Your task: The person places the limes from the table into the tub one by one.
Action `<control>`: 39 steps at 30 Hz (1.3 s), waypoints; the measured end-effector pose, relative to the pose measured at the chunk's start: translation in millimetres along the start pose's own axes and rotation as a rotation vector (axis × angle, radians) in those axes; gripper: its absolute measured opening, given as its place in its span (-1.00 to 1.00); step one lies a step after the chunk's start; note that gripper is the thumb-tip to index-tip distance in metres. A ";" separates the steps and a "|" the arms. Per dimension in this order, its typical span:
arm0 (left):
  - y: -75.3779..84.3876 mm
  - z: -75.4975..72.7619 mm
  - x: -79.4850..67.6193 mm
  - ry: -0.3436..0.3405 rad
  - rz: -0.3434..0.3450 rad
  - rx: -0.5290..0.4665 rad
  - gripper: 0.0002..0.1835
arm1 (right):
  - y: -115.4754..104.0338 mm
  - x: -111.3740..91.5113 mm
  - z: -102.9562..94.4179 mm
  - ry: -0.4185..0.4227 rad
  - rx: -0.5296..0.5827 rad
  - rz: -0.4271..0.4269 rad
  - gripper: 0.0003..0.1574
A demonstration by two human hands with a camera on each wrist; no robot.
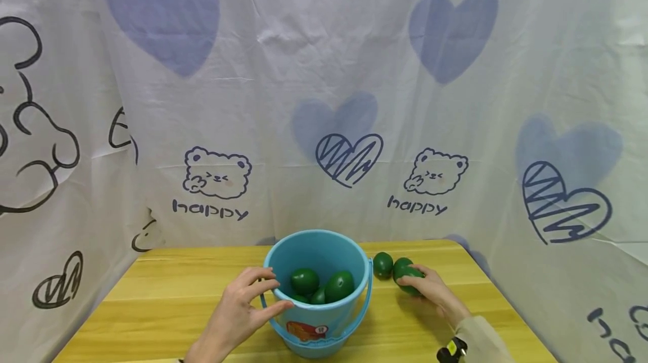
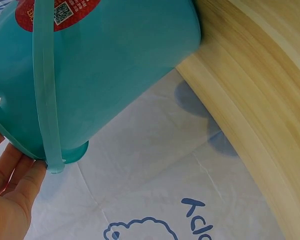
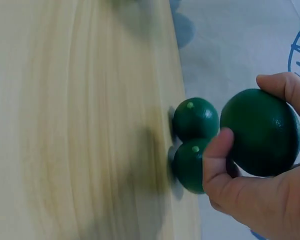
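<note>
A light-blue bucket stands upright on the table, with several dark green avocados inside. My left hand holds the bucket's rim at its left side, the thumb reaching over the front edge. To the bucket's right, my right hand grips a smooth green avocado between thumb and fingers. Two more avocados, one beside the other, rest on the table right by that hand; each has a pale stem spot. The held avocado partly covers one of them in the head view.
The yellow wooden table ends at a back edge close behind the bucket. A white printed cloth hangs behind it and along both sides. The bucket's handle hangs down outside its wall.
</note>
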State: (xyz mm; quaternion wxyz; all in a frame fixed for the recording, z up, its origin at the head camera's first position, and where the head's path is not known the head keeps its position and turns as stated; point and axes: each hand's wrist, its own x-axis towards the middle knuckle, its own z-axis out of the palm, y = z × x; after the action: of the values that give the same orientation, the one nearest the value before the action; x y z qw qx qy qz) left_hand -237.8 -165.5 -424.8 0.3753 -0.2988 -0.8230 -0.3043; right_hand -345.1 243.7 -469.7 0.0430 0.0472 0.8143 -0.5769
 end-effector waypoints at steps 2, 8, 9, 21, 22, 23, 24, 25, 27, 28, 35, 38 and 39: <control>0.0 0.4 -0.4 0.001 -0.002 0.004 -0.66 | -2.7 -0.8 1.0 0.000 0.012 -0.010 -0.14; -0.3 0.8 -1.2 0.001 -0.010 0.009 -0.66 | -9.2 -2.7 3.6 -0.025 0.149 -0.050 -0.22; -0.4 0.7 -1.5 0.001 -0.012 0.010 -0.66 | -10.8 -3.1 3.8 -0.031 0.171 -0.058 -0.23; -0.7 0.2 -0.8 0.012 0.003 0.017 -0.66 | -36.1 -7.5 8.6 -0.036 0.261 -0.106 -0.28; -0.7 0.4 -0.8 0.008 -0.001 0.018 -0.66 | -37.4 -7.9 9.2 -0.034 0.268 -0.102 -0.28; -0.7 0.6 -0.9 0.004 -0.004 0.019 -0.66 | -38.2 -8.0 9.7 -0.037 0.267 -0.104 -0.28; -0.8 0.8 -0.9 0.001 -0.007 0.018 -0.66 | -39.3 -8.1 10.3 -0.034 0.272 -0.102 -0.28; -0.8 1.1 -1.0 -0.001 -0.010 0.018 -0.66 | -40.2 -8.3 10.8 -0.035 0.274 -0.100 -0.29; -0.8 1.6 -1.2 0.001 -0.009 0.017 -0.66 | -42.8 -8.9 11.6 -0.042 0.273 -0.099 -0.28; -0.8 1.9 -1.4 0.003 -0.007 0.016 -0.66 | -44.1 -8.9 12.0 -0.046 0.270 -0.099 -0.28; -1.1 2.4 -1.1 0.011 0.000 0.019 -0.65 | -55.7 -15.4 14.4 -0.092 0.241 -0.127 -0.33; -1.1 2.4 -1.3 0.010 -0.001 0.022 -0.65 | -60.7 -18.0 16.0 -0.108 0.244 -0.140 -0.36; -1.1 2.4 -1.3 0.011 0.000 0.022 -0.65 | -62.5 -18.9 16.7 -0.113 0.246 -0.145 -0.37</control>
State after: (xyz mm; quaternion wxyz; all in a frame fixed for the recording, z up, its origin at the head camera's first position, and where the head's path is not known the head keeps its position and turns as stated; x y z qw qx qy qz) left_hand -238.9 -164.8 -427.3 0.3831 -0.2929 -0.8242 -0.2968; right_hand -334.0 206.9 -414.4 0.0408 -0.0394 0.7349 -0.6758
